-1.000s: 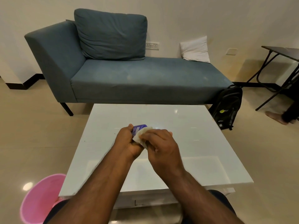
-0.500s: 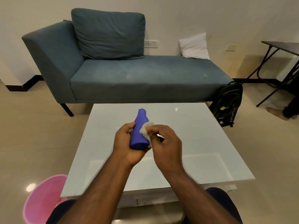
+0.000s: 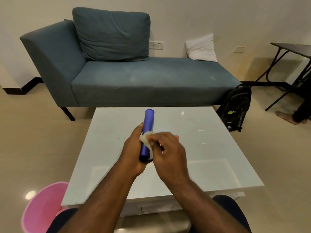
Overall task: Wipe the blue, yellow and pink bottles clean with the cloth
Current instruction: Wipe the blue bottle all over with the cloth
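Both hands meet over the middle of the white counter [image 3: 210, 148]: the left hand [image 3: 134, 152] is wrapped round the lower part of the blue bottle [image 3: 148, 130], holding it in the air with its far end pointing toward twelve o'clock, and the right hand [image 3: 168, 148] pinches a small white cloth [image 3: 145, 137] against the bottle's side just at the left thumb. The bottle is clear of the counter, nearly upright from this view and leaning slightly away from the person. Neither the yellow nor the pink bottle shows anywhere in view, so the step in hand looks like the first of three, the wiping of the blue one, with the upper length of the bottle bare above the cloth. The next move likely calls for the right hand to draw the cloth along the bottle toward twelve o'clock while the left hand keeps a firm hold low down and perhaps turns the bottle so every side gets covered. Beyond the counter at twelve o'clock stands a blue chaise sofa [image 3: 151, 81] with a white pillow [image 3: 201, 47]; a black backpack [image 3: 235, 108] leans at two o'clock, and a pink bucket [image 3: 42, 207] sits on the floor at seven o'clock.
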A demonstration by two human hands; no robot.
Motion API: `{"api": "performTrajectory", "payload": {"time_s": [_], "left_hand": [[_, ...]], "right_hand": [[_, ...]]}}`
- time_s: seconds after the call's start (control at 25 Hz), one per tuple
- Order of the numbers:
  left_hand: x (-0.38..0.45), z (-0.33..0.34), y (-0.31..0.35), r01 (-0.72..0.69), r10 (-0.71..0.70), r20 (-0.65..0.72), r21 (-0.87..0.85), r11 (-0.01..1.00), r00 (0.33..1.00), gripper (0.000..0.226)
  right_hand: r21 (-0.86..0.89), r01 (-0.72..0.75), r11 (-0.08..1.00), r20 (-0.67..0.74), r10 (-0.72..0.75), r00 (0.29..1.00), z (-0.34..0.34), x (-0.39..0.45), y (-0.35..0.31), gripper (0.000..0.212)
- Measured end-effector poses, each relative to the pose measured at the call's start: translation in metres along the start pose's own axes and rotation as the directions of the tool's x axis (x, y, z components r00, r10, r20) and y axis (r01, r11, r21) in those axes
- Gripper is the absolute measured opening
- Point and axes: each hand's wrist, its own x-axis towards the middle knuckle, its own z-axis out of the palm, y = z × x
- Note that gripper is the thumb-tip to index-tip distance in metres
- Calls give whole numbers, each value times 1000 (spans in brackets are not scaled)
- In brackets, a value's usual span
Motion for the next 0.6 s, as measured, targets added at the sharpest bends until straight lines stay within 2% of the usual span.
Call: {"api": "performTrajectory", "payload": {"time_s": [0.08,0.2,0.28,0.36,0.48,0.6], "left_hand": [[-2,1,-7,2,-2,7,81,997,1000,40],[-3,0,-9,30,-34,40,108,994,999,42],[-1,-1,-7,6,-11,46,106,994,999,43],[2,-2,-4,-17,13,46,78,997,999,44],[4,-3,-1,-37,34,32,96,995,999,46],[5,-3,-7,-119,123,1,262,958,992,42]], "right_hand": [[-54,-17,998,-75,13,997,-4,24,7,11],[-52,-72,996,-138,65,988,-10,48,14,13],[-60,-63,996,-119,55,991,-10,42,8,13],[-57,-20,998,-41,18,999,-6,22,-1,13],[-74,51,996,54,-47,997,-4,-1,-11,24],[-151,58,987,-33,-64,997,-9,21,3,14]]}}
